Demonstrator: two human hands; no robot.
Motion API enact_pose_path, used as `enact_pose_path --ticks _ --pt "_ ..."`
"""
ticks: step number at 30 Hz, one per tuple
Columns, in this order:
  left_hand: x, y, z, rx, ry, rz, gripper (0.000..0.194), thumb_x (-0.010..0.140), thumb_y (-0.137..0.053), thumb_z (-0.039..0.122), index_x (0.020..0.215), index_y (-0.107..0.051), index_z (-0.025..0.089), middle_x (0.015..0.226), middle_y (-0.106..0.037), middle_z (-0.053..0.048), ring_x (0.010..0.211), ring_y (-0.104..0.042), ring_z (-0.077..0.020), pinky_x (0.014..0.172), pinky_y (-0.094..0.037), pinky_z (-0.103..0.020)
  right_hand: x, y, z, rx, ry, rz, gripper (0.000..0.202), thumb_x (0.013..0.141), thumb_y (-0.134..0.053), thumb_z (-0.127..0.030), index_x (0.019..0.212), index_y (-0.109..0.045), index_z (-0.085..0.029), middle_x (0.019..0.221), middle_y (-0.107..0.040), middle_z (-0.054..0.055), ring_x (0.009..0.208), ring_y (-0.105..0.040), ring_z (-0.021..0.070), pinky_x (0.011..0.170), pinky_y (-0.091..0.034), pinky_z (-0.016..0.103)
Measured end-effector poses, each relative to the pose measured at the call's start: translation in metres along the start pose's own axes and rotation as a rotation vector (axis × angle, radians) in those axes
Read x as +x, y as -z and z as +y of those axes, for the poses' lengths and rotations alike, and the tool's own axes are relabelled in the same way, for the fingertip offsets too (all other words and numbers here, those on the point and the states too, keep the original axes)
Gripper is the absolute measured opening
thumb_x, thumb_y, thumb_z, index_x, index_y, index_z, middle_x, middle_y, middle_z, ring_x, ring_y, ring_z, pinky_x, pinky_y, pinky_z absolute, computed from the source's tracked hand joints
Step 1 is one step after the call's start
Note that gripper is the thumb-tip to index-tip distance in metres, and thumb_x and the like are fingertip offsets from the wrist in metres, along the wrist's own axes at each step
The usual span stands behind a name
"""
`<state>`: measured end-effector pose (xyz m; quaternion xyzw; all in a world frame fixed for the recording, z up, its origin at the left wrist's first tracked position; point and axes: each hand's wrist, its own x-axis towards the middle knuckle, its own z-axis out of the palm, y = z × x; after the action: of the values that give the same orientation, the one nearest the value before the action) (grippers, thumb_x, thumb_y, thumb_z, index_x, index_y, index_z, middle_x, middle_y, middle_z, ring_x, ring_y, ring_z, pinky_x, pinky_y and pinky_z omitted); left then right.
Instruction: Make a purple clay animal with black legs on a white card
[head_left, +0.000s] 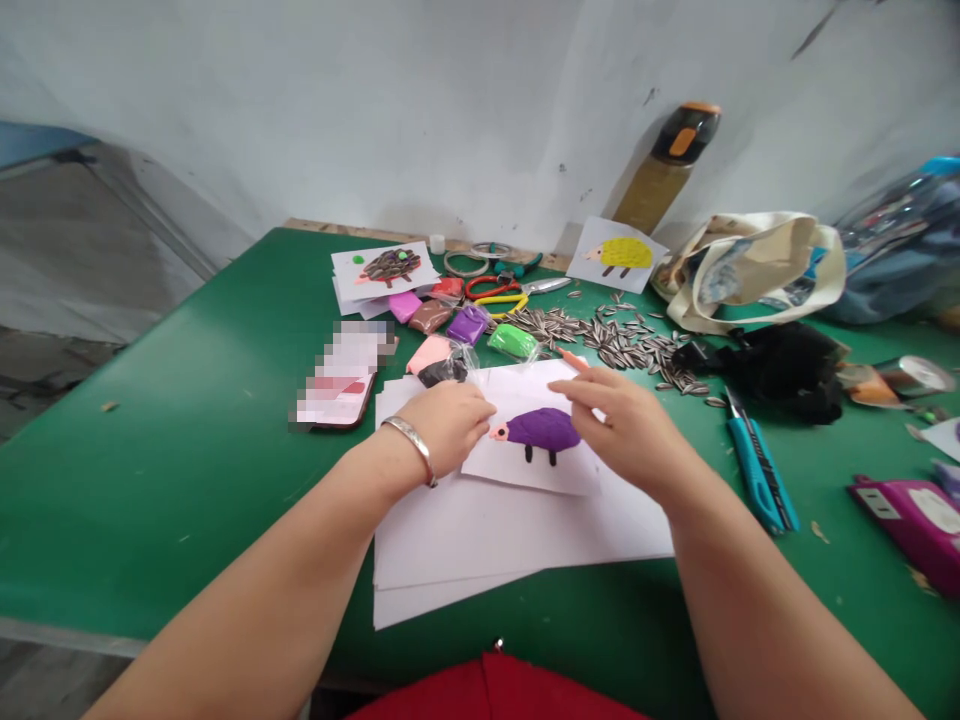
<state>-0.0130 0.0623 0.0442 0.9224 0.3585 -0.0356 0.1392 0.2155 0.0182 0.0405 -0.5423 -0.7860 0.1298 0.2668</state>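
A small white card (480, 465) with a purple clay hedgehog (544, 428) lies on a stack of white paper (442, 550). The hedgehog has a pink face and black legs. My left hand (446, 425), with a silver bracelet, is closed at the card's upper left corner; what its fingers hold, if anything, is hidden. Over the card's right part is my right hand (622, 420), its index finger stretched out to the left and the others partly bent. Just behind it shows a thin orange stick (574, 358). Past my left hand lies a packet of black clay (444, 370).
Clay packets, a green one (514, 341) among them, lie behind the paper beside scissors (546, 286) and sunflower seeds (622, 337). A phone (341, 385) is left, a teal utility knife (761, 470) right. Finished cards, a bottle (667, 165) and a cloth bag (720, 270) stand behind.
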Motion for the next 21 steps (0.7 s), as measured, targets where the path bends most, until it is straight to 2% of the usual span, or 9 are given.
enact_pose_path --ticks 4,8,13,17,21 --pt "0.0 -0.002 -0.002 0.01 -0.023 0.022 0.023 0.092 -0.044 0.019 0.085 -0.065 0.015 0.09 -0.064 -0.007 0.086 -0.058 -0.0198 0.078 -0.043 -0.033 -0.003 0.016 0.018 -0.091 -0.167 0.083 0.027 0.086 -0.049 -0.019 0.101 -0.072 -0.023 0.087 -0.063 0.004 0.076 -0.059 0.0168 0.067 -0.043 0.029" --pt "0.001 -0.003 -0.004 0.023 -0.026 0.018 0.024 0.092 -0.043 0.018 0.087 -0.065 0.014 0.092 -0.064 -0.008 0.089 -0.058 -0.0204 0.081 -0.044 -0.033 -0.001 0.017 0.027 -0.16 -0.28 0.045 0.024 0.086 -0.05 -0.023 0.094 -0.073 -0.023 0.083 -0.064 0.003 0.074 -0.058 0.0166 0.065 -0.041 0.028" --pt "0.001 -0.004 -0.004 0.012 -0.018 0.017 0.026 0.093 -0.042 0.02 0.09 -0.067 0.014 0.096 -0.064 -0.009 0.092 -0.059 -0.0213 0.085 -0.043 -0.034 0.004 0.01 0.028 -0.22 -0.328 -0.062 0.023 0.086 -0.049 -0.023 0.085 -0.072 -0.022 0.087 -0.064 0.004 0.079 -0.058 0.0182 0.066 -0.038 0.028" --pt "0.0 -0.004 -0.003 0.014 -0.016 0.021 0.026 0.094 -0.042 0.022 0.088 -0.067 0.014 0.095 -0.064 -0.009 0.091 -0.058 -0.0214 0.084 -0.043 -0.034 0.007 0.003 0.029 -0.317 -0.336 -0.124 0.026 0.088 -0.046 -0.021 0.072 -0.067 -0.02 0.081 -0.062 0.005 0.079 -0.056 0.0183 0.065 -0.035 0.028" --pt "0.0 -0.004 -0.003 0.015 -0.016 0.019 0.026 0.093 -0.043 0.021 0.087 -0.066 0.013 0.094 -0.063 -0.009 0.09 -0.058 -0.0214 0.082 -0.043 -0.034 0.01 -0.005 0.032 -0.341 -0.321 -0.176 0.025 0.088 -0.045 -0.019 0.074 -0.066 -0.02 0.083 -0.062 0.006 0.08 -0.056 0.0182 0.064 -0.033 0.028"
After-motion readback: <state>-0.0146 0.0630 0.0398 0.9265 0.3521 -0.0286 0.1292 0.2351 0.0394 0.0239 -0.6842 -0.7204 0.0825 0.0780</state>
